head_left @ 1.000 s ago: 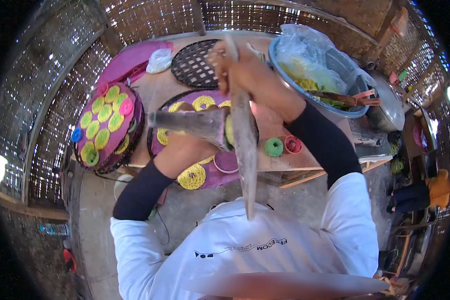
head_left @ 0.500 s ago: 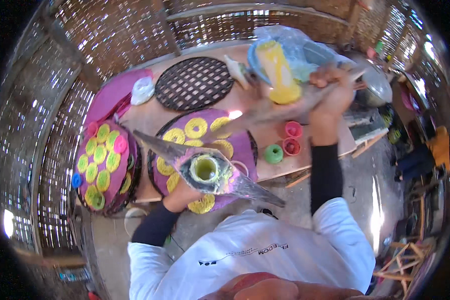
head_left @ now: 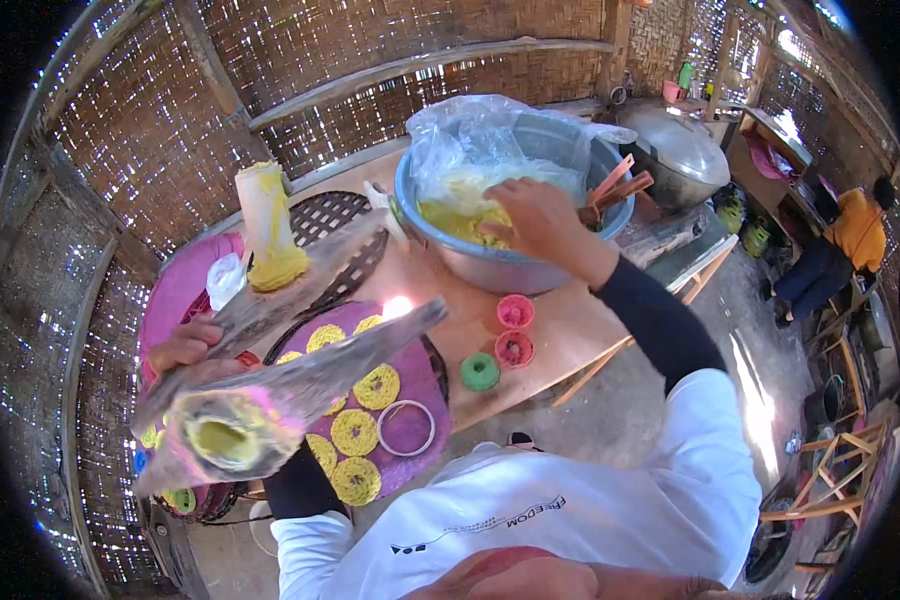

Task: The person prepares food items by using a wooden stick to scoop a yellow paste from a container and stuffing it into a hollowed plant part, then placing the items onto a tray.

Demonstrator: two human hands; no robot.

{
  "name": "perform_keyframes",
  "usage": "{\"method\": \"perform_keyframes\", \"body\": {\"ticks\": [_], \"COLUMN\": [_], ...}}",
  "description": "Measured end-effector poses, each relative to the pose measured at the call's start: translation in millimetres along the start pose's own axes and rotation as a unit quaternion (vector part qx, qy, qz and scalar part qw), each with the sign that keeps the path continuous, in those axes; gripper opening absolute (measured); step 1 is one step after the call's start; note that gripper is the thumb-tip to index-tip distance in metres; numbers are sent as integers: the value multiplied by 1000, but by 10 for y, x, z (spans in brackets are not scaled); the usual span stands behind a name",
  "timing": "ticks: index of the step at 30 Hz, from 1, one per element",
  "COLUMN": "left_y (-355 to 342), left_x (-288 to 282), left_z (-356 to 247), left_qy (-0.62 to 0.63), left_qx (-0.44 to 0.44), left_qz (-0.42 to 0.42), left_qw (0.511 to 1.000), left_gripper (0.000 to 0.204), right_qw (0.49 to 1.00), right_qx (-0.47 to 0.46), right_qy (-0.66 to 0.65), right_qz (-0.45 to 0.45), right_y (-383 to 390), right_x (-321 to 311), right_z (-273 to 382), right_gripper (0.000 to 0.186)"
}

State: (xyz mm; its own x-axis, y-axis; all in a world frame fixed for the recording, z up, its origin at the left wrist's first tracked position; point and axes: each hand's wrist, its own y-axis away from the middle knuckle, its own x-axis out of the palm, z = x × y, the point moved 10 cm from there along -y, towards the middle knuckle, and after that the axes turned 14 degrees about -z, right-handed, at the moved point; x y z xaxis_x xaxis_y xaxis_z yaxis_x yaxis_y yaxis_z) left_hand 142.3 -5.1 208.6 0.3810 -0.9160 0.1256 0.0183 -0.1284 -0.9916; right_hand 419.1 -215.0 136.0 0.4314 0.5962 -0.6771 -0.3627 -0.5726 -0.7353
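In my left hand [head_left: 188,346] are both halves of a wooden hand press. The lower board [head_left: 340,355] has a round hole smeared with yellow dough and tilts toward me. The plunger board [head_left: 320,262] carries a pale cylinder [head_left: 266,215] with a yellow dough-coated end. My right hand [head_left: 545,222] reaches over the rim of a blue basin [head_left: 450,245], fingers apart and curved at the yellow dough [head_left: 460,218]; its palm is hidden. Below the press, yellow ring-shaped dough pieces [head_left: 355,432] and a white ring [head_left: 406,428] lie on a purple sheet [head_left: 410,370].
Two red cups [head_left: 515,348] and a green ring-shaped thing [head_left: 480,371] stand near the table's front edge. Clear plastic [head_left: 470,140] and wooden handles [head_left: 620,190] are in the basin. A large lidded pot [head_left: 675,155] stands behind. Another person [head_left: 835,245] is at far right.
The plunger board has passed from my right hand to my left, which now grips both halves farther left. My right hand has gone into the basin. The view has turned right.
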Motion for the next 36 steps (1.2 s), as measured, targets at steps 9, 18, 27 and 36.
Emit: {"method": "perform_keyframes", "body": {"ticks": [9, 18, 27, 36], "left_y": [273, 231, 482, 602], "left_x": [731, 1217, 1975, 2049], "left_z": [231, 411, 662, 747], "left_qy": [-346, -463, -441, -355], "left_qx": [70, 127, 214, 182], "left_qz": [87, 132, 460, 608], "left_qw": [932, 867, 740, 687], "left_gripper": [38, 38, 24, 21], "right_qw": [953, 987, 980, 967], "right_qx": [-113, -117, -144, -194], "right_qy": [51, -113, -122, -165], "right_qz": [275, 5, -65, 19], "right_y": [283, -463, -1028, -1137], "right_x": [870, -1050, -1059, -699], "right_z": [-425, -594, -66, 79], "right_gripper": [16, 15, 19, 20]}}
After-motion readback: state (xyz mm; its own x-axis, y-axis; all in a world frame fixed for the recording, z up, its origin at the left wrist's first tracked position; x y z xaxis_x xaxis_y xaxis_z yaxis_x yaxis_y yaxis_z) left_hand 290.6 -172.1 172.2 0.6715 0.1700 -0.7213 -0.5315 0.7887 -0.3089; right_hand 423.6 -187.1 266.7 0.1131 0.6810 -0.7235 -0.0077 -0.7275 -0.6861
